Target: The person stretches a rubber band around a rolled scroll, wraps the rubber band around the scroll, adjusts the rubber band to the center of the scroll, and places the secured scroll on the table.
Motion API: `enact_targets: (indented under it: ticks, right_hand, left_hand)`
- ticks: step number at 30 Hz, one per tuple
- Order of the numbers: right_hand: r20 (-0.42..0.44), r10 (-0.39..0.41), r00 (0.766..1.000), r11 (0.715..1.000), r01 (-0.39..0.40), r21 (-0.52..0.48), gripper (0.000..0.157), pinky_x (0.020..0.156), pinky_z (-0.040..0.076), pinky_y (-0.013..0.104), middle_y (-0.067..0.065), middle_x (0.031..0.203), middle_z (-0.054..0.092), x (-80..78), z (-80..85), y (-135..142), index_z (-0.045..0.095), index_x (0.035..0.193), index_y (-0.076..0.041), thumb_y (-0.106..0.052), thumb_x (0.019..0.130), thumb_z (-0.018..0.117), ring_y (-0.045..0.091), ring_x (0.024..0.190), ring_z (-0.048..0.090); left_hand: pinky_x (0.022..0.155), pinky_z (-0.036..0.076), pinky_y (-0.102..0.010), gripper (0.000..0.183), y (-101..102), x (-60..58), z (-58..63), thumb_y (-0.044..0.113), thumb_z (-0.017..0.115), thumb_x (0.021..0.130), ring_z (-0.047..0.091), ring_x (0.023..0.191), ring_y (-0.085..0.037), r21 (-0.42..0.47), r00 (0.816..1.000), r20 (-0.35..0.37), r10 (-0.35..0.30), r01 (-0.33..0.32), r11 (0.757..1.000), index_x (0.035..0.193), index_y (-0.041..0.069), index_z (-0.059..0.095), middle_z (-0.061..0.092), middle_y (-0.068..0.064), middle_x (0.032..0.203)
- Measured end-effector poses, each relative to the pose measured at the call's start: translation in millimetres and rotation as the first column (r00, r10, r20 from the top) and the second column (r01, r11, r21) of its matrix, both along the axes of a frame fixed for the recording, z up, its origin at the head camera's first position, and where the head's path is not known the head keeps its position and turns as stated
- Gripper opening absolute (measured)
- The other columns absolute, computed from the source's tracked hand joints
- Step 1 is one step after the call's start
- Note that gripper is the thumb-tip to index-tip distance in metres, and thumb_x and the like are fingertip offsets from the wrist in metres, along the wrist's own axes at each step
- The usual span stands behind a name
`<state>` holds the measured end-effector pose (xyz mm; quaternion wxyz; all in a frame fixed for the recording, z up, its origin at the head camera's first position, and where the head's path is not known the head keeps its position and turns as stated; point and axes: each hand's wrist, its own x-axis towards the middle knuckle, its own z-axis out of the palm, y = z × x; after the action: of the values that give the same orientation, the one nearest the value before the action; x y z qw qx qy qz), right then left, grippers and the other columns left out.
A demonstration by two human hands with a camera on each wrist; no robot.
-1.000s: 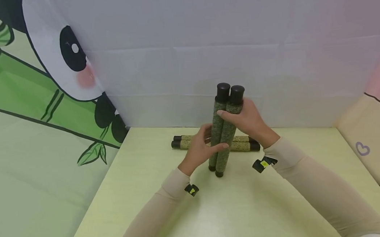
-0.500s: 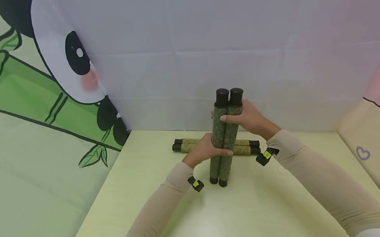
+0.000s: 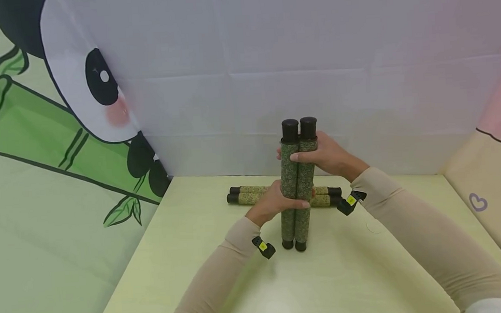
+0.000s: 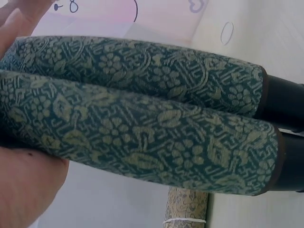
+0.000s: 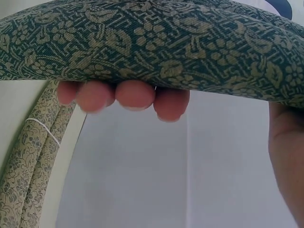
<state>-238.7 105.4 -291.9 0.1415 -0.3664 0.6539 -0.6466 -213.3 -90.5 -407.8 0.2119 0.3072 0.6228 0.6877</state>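
Two green brocade scrolls [image 3: 290, 173] with black end knobs stand side by side, nearly upright, in the head view. My left hand [image 3: 276, 203] grips them below the middle, its thumb across the front. Higher up, my right hand [image 3: 330, 157] holds the pair, its thumb on the near side. Leaf and flower patterns cover the scrolls [image 4: 190, 142] in the left wrist view. Curled fingertips [image 5: 135, 95] show under the brocade [image 5: 190, 47] in the right wrist view. Whether the lower knobs touch the table cannot be told.
Behind the hands, two yellow patterned scrolls [image 3: 248, 198] lie across the pale table [image 3: 186, 237]. White string ties them [image 5: 28, 175], as the right wrist view shows. A pale cloth wall [image 3: 230, 100] rises at the table's back edge; a panda-and-bamboo print [image 3: 79, 104] is at left.
The green scrolls have gone from tilted to nearly upright, their lower ends shifting nearer and slightly right. My left hand has closed more fully round them. The yellow scrolls stay put.
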Motion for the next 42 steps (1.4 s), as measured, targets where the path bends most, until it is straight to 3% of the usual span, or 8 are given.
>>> enact_targets:
  ticks: [11, 16, 21, 27, 32, 38, 40, 42]
  right_hand:
    - [-0.028, 0.038, 0.999, 0.999, -0.038, 0.011, 0.041, 0.102, 0.049, 0.049, 0.022, 0.125, 0.065, 4.5, 5.3, 1, 0.06, 0.132, 0.002, -0.002, 0.093, 0.072, 0.037, 0.119, 0.062]
    - [-0.023, 0.047, 0.999, 0.999, -0.047, -0.013, 0.043, 0.103, 0.048, 0.049, 0.021, 0.127, 0.064, 5.9, 3.7, 5, 0.057, 0.134, 0.005, -0.002, 0.094, 0.071, 0.038, 0.122, 0.06]
    - [0.073, 0.043, 0.996, 0.995, -0.036, -0.096, 0.069, 0.111, 0.04, 0.048, 0.02, 0.144, 0.052, 4.4, -5.3, 19, 0.048, 0.146, -0.002, -0.032, 0.092, 0.078, 0.033, 0.137, 0.048]
    - [0.29, -0.064, 0.955, 0.943, 0.153, -0.295, 0.069, 0.117, 0.034, 0.04, 0.021, 0.162, 0.028, 3.6, -28.4, 57, 0.021, 0.161, -0.004, -0.038, 0.108, 0.05, 0.03, 0.146, 0.035]
    - [0.377, -0.206, 0.903, 0.877, 0.341, -0.338, 0.056, 0.108, 0.045, 0.032, 0.015, 0.15, 0.05, 3.2, -60.0, 98, 0.023, 0.158, 0.004, -0.013, 0.11, 0.045, 0.023, 0.132, 0.054]
    - [0.28, -0.502, 0.818, 0.854, 0.521, 0.01, 0.042, 0.101, 0.051, 0.033, 0.007, 0.126, 0.068, 3.5, -98.0, 139, 0.052, 0.141, 0.002, -0.016, 0.104, 0.061, 0.019, 0.116, 0.066]
    - [0.145, -0.545, 0.826, 0.826, 0.499, 0.26, 0.044, 0.102, 0.051, 0.041, 0.013, 0.131, 0.064, 6.0, -108.7, 151, 0.052, 0.141, 0.002, -0.02, 0.104, 0.062, 0.025, 0.118, 0.064]
    - [-0.035, -0.496, 0.868, 0.734, 0.441, 0.517, 0.048, 0.099, 0.052, 0.047, 0.02, 0.135, 0.06, 9.5, -119.8, 163, 0.052, 0.142, 0.003, -0.025, 0.104, 0.062, 0.032, 0.119, 0.062]
  left_hand:
    - [0.089, 0.056, -0.044, 0.038, 6, 3.4, 1.6, 0.008, 0.079, 0.089, 0.068, 0.098, -0.027, -0.003, 0.998, -0.029, 0.056, -0.056, 0.998, 0.124, 0.003, 0.066, 0.065, -0.028, 0.118]
    - [0.088, 0.057, -0.043, 0.038, 8, 3.7, 1.0, 0.01, 0.08, 0.088, 0.069, 0.097, -0.026, -0.037, 0.996, -0.041, 0.078, -0.08, 0.996, 0.123, 0.004, 0.067, 0.07, -0.017, 0.112]
    - [0.086, 0.058, -0.041, 0.035, 11, 2.3, 2.6, 0.012, 0.081, 0.087, 0.07, 0.095, -0.026, -0.075, 0.991, -0.076, 0.108, -0.113, 0.991, 0.118, 0.004, 0.069, 0.072, -0.009, 0.106]
    - [0.089, 0.057, -0.038, 0.035, 11, 4.7, 2.5, 0.012, 0.08, 0.089, 0.07, 0.1, -0.023, -0.068, 0.994, -0.054, 0.096, -0.099, 0.993, 0.121, 0.002, 0.07, 0.073, -0.009, 0.11]
    - [0.098, 0.052, -0.044, 0.053, 11, 7.8, 0.4, 0.015, 0.08, 0.09, 0.063, 0.118, -0.031, -0.126, 0.989, -0.034, 0.146, -0.149, 0.981, 0.136, -0.001, 0.06, 0.063, -0.021, 0.13]
    - [0.108, 0.042, -0.056, 0.109, 9, 12.4, 2.4, 0.038, 0.088, 0.081, 0.033, 0.144, -0.038, -0.366, 0.941, 0.031, 0.336, -0.302, 0.88, 0.159, 0.002, 0.02, 0.025, -0.02, 0.161]
    - [0.107, 0.043, -0.056, 0.11, 9, 12.0, 3.0, 0.039, 0.088, 0.08, 0.034, 0.144, -0.039, -0.38, 0.938, 0.028, 0.345, -0.309, 0.872, 0.159, 0.001, 0.021, 0.025, -0.02, 0.16]
    - [0.104, 0.046, -0.053, 0.094, 11, 10.2, 3.5, 0.035, 0.087, 0.083, 0.044, 0.138, -0.038, -0.343, 0.95, 0.002, 0.311, -0.292, 0.893, 0.153, -0.001, 0.036, 0.039, -0.02, 0.154]
